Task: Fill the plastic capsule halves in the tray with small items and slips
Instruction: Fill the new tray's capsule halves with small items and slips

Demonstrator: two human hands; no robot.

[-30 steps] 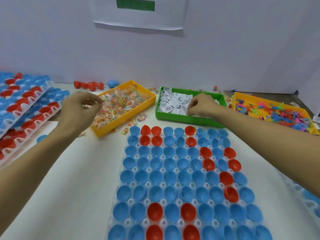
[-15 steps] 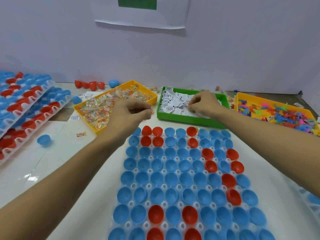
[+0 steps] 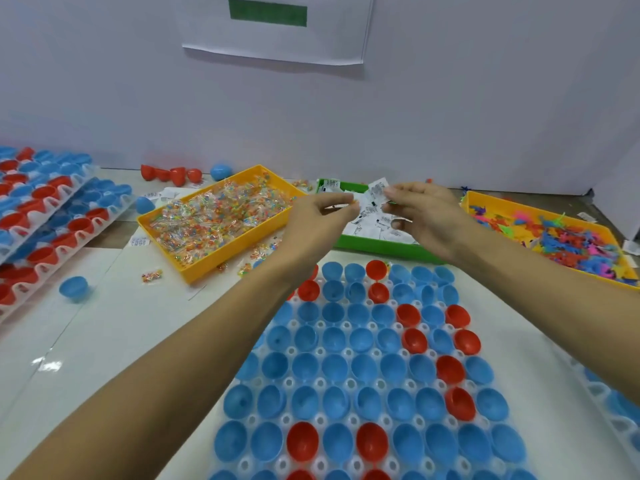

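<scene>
Both hands meet above the green bin (image 3: 381,244): slips (image 3: 375,195) are pinched by the right hand (image 3: 424,216) and the left hand (image 3: 320,221); capsule halves (image 3: 363,368) lie below, nearer the wearer.

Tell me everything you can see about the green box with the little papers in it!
The green box is a shallow, bright green tray that looks like plastic, lying flat on the table beyond the capsule tray, between two yellow trays. It holds a loose heap of small white paper slips with dark print. Both hands hover above it, hiding much of it: the left hand and right hand pinch slips between them.
</scene>
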